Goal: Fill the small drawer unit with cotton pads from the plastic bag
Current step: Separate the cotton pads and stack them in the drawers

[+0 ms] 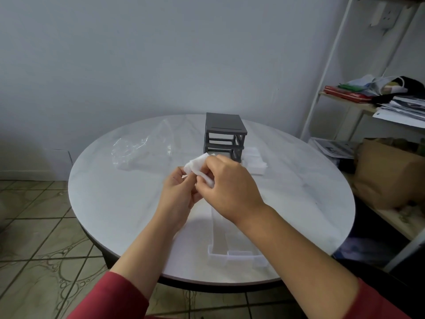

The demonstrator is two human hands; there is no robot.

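plain pale blue-grey wall, round white marble tabletop, greenish patterned floor tiles, white shelf rack stuffed with papers on the right, dim light

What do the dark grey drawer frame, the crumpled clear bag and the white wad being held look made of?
Dark grey drawer frame: likely moulded plastic, matte, uniform colour, thin struts.
Crumpled clear bag: thin plastic film, see-through with glossy creases.
White wad: soft cotton-like pads, matte, bending where gripped.
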